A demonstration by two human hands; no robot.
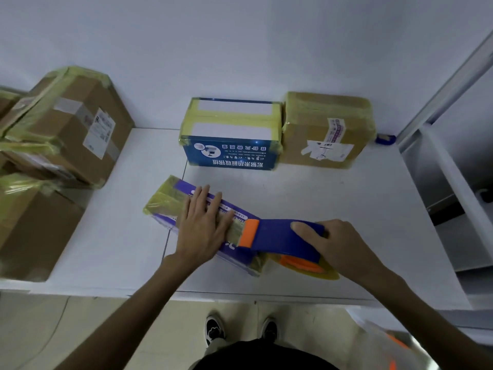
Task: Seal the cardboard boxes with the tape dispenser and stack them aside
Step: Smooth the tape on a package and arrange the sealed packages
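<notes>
Open-fingered left hand [202,225] presses purple box [170,201] steady; at 3 o'clock, right hand [341,244], grip wrapped round tape dispenser [277,236]

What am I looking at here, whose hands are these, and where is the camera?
There is no machine here: one camera worn on a person's head looks down at their two bare hands. The left hand presses flat on a flat purple box on a white table. The right hand grips a blue and orange tape dispenser resting on that box. Behind stand a blue box and a brown box, both taped; more taped brown boxes are piled at the left.
</notes>
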